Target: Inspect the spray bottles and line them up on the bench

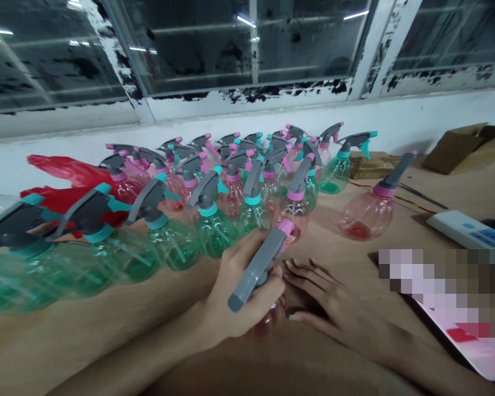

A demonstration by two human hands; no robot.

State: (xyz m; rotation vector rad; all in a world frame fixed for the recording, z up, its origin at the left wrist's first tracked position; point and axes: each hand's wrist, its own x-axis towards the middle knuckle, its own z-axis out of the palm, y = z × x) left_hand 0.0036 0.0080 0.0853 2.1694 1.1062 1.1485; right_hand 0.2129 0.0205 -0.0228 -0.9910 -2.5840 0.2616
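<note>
My left hand (pixel 243 291) is wrapped around the neck and trigger of a spray bottle (pixel 259 269) with a grey head and pink nozzle. Its pink body is mostly hidden under the hand, close to the table's front edge. Just to its right, my right hand (pixel 334 302) lies flat on the tabletop with fingers stretched out, holding nothing. Beyond the hands stand several more spray bottles: a green one (pixel 216 228) with a teal collar in the front row, and a pink one (pixel 295 212) right behind the held bottle.
A lone pink spray bottle (pixel 367 214) stands at the right. A white device with blue buttons (pixel 470 230) and a cardboard box (pixel 466 148) lie farther right, by a thin metal rod (pixel 421 193). Red plastic (pixel 70 176) is at the left, below the windows (pixel 247 44).
</note>
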